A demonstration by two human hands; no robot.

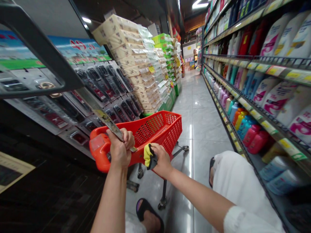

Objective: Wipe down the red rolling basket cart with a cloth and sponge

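Observation:
My left hand [121, 145] is closed around the far part of a long, flat blade with a yellowish marking [103, 117]. It looks like a hand saw; its dark looped handle [52, 55] looms close at the upper left. In my right hand [160, 160], fingers wrap a bunched piece of yellow and grey cloth [149, 157], whose exact kind I cannot make out. Both hands are above the near side of a red plastic shopping cart [160, 123]. The cart's basket shows only its slotted walls and red inside.
Shelves of bottles [272, 94] line the right side. On the left hang packaged belts [97, 81], with tall stacks of cream boxes [131, 55] beyond. A shiny tiled floor [201, 113] runs along the aisle. Cart wheels [162, 204] stand near a sandalled foot [148, 210].

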